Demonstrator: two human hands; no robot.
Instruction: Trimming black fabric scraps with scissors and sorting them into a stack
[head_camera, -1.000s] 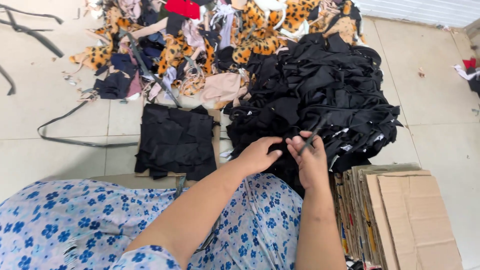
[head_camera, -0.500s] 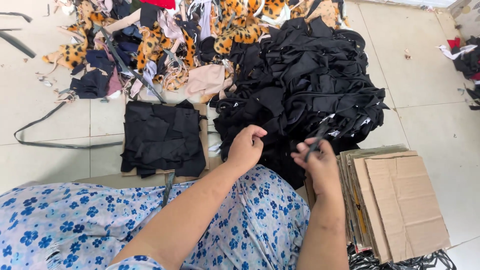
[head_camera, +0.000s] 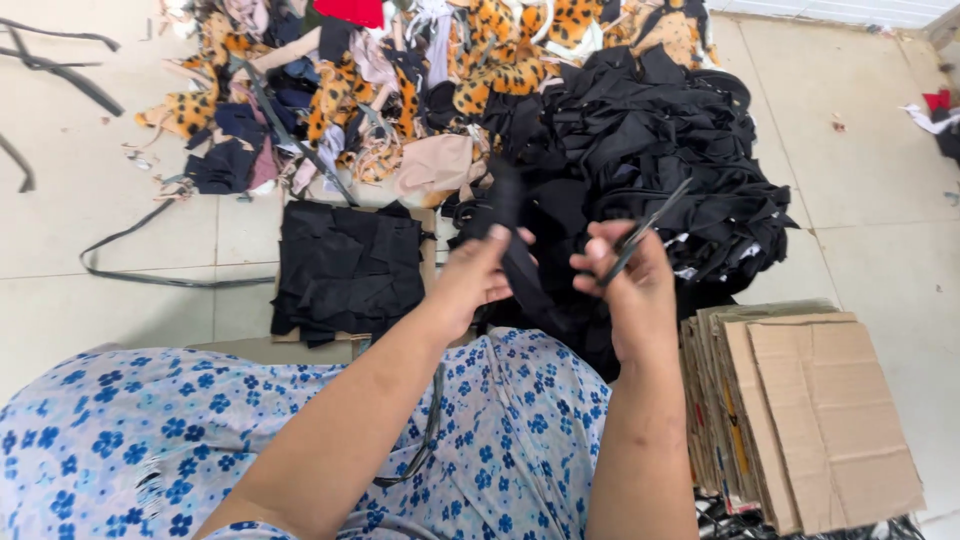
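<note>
Left hand (head_camera: 478, 283) is closed around a black fabric strip (head_camera: 515, 250), which is held up above the lap, in front of the large black fabric pile (head_camera: 660, 170) on the floor. Small scissors (head_camera: 640, 235) are gripped in the right hand (head_camera: 625, 290), blades pointed up and away, just beside the strip. Since the left fingers sit close to the blades, a finger could be nicked, or the limp strip could be cut crookedly if it sags.
</note>
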